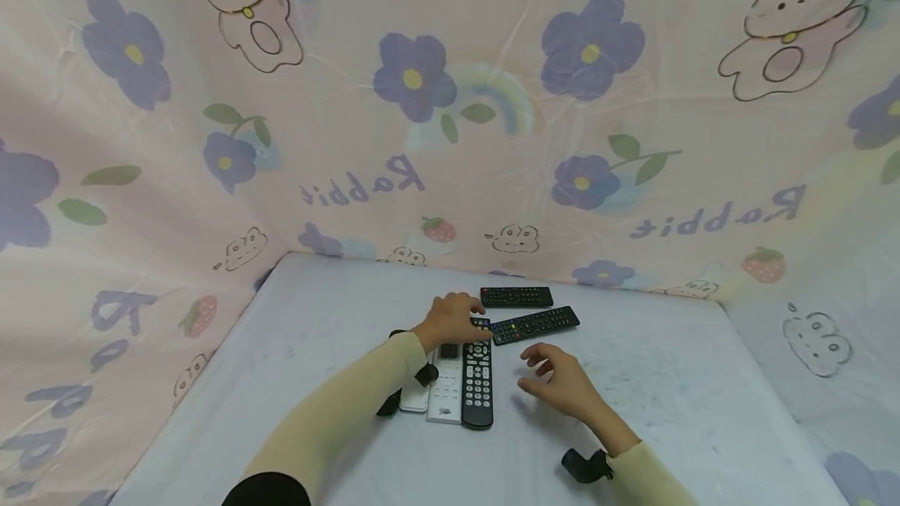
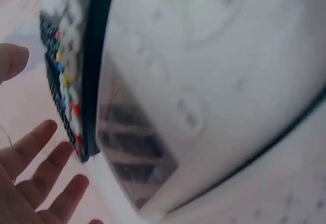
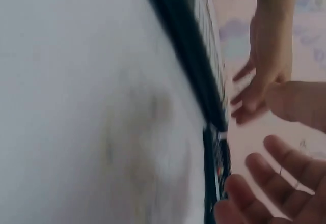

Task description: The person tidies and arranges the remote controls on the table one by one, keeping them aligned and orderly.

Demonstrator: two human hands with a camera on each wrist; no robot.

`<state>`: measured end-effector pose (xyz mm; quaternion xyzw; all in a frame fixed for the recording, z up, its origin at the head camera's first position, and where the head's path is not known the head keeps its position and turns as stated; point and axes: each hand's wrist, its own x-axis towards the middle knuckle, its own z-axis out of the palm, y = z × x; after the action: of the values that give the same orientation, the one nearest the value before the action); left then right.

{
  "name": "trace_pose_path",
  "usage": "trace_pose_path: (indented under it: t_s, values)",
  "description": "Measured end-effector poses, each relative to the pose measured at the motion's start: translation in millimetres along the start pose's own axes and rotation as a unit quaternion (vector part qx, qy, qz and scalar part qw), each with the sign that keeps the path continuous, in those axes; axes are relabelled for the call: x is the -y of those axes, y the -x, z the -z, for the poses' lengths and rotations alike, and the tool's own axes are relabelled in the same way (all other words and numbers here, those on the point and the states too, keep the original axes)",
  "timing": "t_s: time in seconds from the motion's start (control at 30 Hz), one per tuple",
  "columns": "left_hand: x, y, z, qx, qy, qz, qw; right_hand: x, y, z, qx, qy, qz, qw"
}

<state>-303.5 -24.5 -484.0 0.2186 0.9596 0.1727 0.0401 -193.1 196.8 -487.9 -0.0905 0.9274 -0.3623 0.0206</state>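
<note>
My left hand point(image 1: 448, 320) hovers over the top end of a black remote control point(image 1: 478, 393) with pale buttons, its fingers spread apart in the left wrist view. Just left of that remote lies a white remote control point(image 1: 444, 395) with a small dark screen. A second white remote control point(image 1: 413, 400) is beside it, partly hidden under my left wrist. My right hand point(image 1: 562, 383) is held to the right of the row, fingers loosely bent and nothing in them. Beyond the hands lie two black remote controls, one angled point(image 1: 537, 325) and one farther back point(image 1: 516, 297).
A white-covered table point(image 1: 675, 381) carries the remotes. Behind and beside it hangs a patterned curtain point(image 1: 492, 178) with flowers and rabbits. Black wrist camera mounts point(image 1: 585, 465) sit on my wrists, close above the tabletop.
</note>
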Motion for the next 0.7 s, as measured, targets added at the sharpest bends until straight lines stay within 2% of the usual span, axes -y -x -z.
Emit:
trace_pose_path:
  t_s: [0.1, 0.37, 0.57, 0.7]
  values:
    - [-4.7, 2.6, -2.0, -0.002, -0.016, 0.013, 0.9998, -13, -5, 7, -0.013, -0.01, 0.009, 1.0]
    - [-11.3, 3.9, -7.4, -0.007, 0.022, 0.033, 0.9992, -40, -15, 21, -0.052, -0.012, 0.038, 0.998]
    - [-14.7, 1.7, -15.8, -0.022, 0.043, 0.059, 0.997, -51, -24, 31, -0.056, -0.024, 0.024, 0.998]
    - [-16.5, 1.1, -18.8, -0.02, 0.058, 0.084, 0.9946, -59, -31, 39, -0.066, -0.032, 0.015, 0.997]
